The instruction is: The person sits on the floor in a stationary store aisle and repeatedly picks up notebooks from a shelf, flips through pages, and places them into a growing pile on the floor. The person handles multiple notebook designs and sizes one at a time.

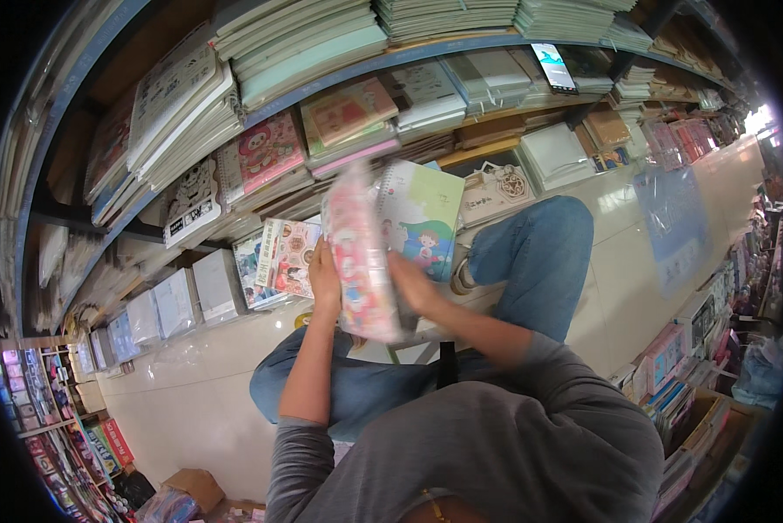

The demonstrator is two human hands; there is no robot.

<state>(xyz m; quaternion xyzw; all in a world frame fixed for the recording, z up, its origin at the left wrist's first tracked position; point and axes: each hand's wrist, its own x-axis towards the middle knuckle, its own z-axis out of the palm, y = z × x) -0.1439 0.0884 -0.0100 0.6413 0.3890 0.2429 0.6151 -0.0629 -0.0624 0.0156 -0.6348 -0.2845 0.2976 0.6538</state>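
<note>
Between my two hands a pink, plastic-wrapped pack with cartoon prints (362, 268) stands tilted on edge, blurred by motion. My left hand (326, 278) presses on its left side. My right hand (414, 284) is at its right side, blurred, with the fingers partly hidden. Behind the pack lies a spiral-bound notebook with a green and white cartoon cover (424, 209). A pink illustrated booklet (290, 258) lies left of my left hand, at the shelf's lowest level.
Shelves with a blue edge (391, 62) hold stacked notebooks and paper packs ahead. A lit smartphone (554, 68) leans at the upper shelf. My bent knees (548, 261) flank the work spot. A cardboard box (195, 489) sits on the tiled floor, and boxed goods (666, 359) stand at the right.
</note>
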